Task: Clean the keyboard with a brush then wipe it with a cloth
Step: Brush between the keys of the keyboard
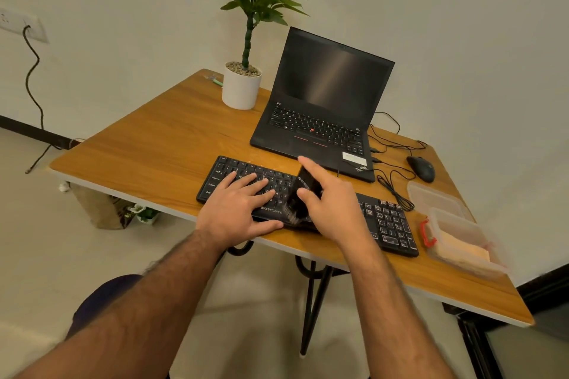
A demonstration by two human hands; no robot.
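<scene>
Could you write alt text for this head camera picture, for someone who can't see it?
A person's right hand sweeps a black brush over a black keyboard while the left hand lies flat on its keys. Behind on the wooden table are a laptop, potted plant and mouse.

The black keyboard (pixel 388 224) carries the brand ZEBRONICS in white along its front edge, beside the spread thumb of the left hand (pixel 238 209). Key legends such as Caps Lock, Shift and Ctrl show at its left end. The laptop (pixel 320 120) has a slanted logo at its palm-rest corner, too small to read surely.
</scene>
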